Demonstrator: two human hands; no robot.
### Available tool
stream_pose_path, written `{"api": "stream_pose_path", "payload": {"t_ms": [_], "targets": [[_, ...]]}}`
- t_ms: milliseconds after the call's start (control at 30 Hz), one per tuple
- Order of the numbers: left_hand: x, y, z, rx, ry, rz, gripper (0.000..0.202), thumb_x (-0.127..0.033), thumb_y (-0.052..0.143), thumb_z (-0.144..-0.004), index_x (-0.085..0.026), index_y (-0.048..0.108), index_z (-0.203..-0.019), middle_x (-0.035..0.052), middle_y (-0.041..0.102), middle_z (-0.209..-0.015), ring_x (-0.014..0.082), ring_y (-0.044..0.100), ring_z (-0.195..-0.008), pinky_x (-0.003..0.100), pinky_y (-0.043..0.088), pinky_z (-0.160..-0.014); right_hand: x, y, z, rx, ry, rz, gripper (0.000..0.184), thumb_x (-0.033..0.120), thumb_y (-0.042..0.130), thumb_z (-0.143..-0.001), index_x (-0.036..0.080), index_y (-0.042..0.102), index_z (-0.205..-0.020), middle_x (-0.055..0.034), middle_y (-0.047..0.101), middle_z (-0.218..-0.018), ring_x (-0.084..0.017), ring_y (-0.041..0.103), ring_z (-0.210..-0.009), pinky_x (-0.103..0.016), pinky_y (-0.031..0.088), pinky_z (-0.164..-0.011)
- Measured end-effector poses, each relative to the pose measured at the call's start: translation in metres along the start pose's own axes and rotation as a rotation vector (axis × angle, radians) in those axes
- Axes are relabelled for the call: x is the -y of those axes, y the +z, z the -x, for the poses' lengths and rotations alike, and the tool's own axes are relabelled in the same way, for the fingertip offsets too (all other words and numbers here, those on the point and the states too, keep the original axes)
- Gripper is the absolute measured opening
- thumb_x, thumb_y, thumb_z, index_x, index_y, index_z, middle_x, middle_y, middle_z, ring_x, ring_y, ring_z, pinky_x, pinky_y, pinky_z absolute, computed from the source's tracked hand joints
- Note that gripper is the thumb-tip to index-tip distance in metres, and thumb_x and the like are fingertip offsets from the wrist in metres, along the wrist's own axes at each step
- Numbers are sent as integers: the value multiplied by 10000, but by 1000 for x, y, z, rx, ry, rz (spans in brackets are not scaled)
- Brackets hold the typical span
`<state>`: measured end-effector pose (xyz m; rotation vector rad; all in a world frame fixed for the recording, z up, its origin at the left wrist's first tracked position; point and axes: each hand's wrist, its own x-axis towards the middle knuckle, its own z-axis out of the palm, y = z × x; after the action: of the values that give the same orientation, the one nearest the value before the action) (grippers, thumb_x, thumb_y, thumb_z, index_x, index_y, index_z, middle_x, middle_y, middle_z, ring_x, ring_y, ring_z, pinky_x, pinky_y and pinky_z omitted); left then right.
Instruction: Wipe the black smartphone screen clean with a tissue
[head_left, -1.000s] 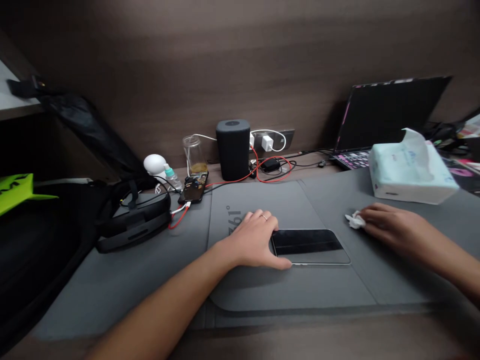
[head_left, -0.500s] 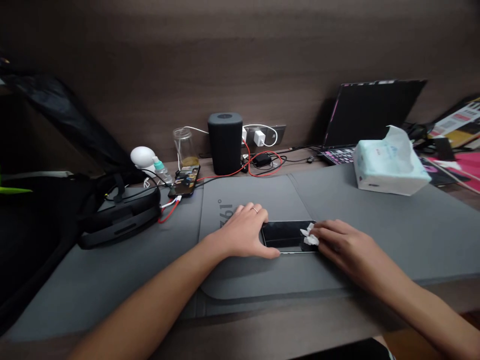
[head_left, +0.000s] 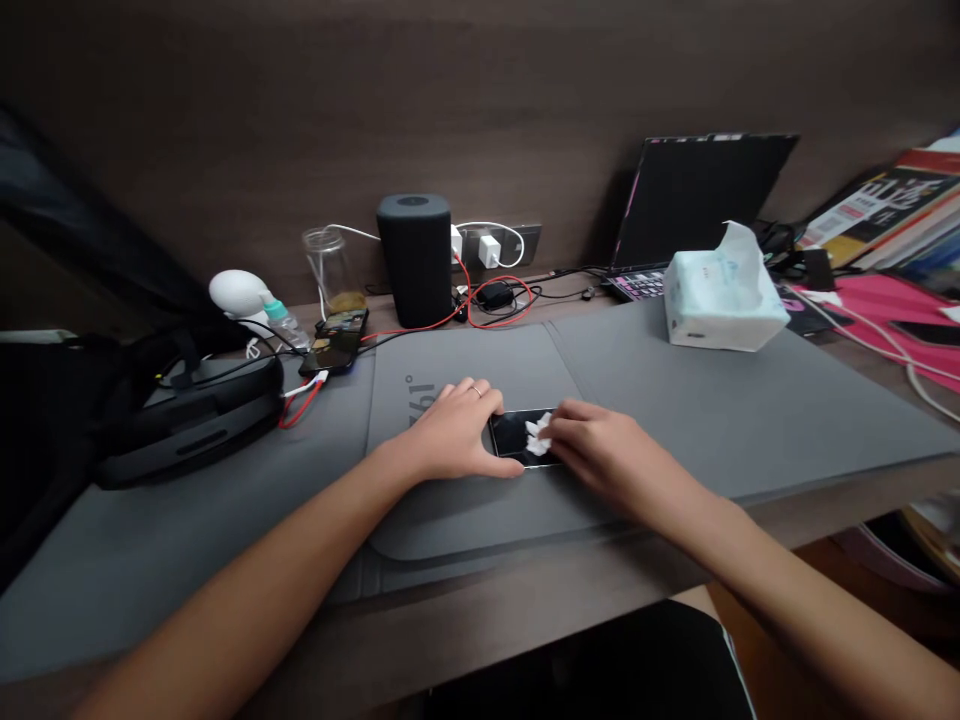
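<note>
A black smartphone (head_left: 510, 436) lies flat, screen up, on the grey desk mat (head_left: 450, 520). My left hand (head_left: 457, 432) grips its left end, with the thumb along the near edge and the fingers at the far edge. In my right hand (head_left: 600, 445) a crumpled white tissue (head_left: 537, 434) is pinched between closed fingers and pressed on the screen. That hand covers the phone's right end.
A tissue pack (head_left: 724, 300) stands at the back right, before an open laptop (head_left: 705, 200). Behind the phone are a black speaker (head_left: 415, 265) and red and black cables. A second phone (head_left: 335, 342), a glass jar (head_left: 334, 270) and a black headset (head_left: 199, 420) are at left.
My right hand has slid the tissue leftward over the screen, closer to my left hand. My left hand keeps its hold on the phone. The whole view has shifted a little to the right.
</note>
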<state>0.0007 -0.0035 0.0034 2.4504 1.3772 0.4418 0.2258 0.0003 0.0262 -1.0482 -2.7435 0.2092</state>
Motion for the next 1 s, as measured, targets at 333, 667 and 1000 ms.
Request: {"api": "stream_pose_path", "payload": {"t_ms": [333, 667, 1000], "targets": [[0, 1, 1, -11, 2, -13, 476, -594, 699, -703, -215, 512, -922, 52, 558, -988, 281, 524, -983, 419, 428, -836, 2, 1, -11, 28, -68, -99, 233, 175, 454, -968, 151, 682, -925, -60, 561, -861, -141, 562, -691, -268, 445, -640], [0, 0, 0, -2, -5, 3, 495, -617, 707, -695, -215, 518, -914, 51, 568, -985, 275, 525, -965, 410, 422, -829, -12, 3, 7, -67, 52, -19, 247, 171, 437, -955, 178, 679, -911, -73, 593, -848, -175, 597, -696, -302, 480, -633], [1, -1, 1, -14, 34, -38, 478, -597, 702, -729, -214, 521, -951, 54, 574, -990, 270, 538, -969, 400, 428, -833, 18, 25, 9, -262, -86, -122, 268, 215, 457, -978, 207, 681, -1125, -126, 680, -1185, -261, 628, -1058, -448, 548, -877]]}}
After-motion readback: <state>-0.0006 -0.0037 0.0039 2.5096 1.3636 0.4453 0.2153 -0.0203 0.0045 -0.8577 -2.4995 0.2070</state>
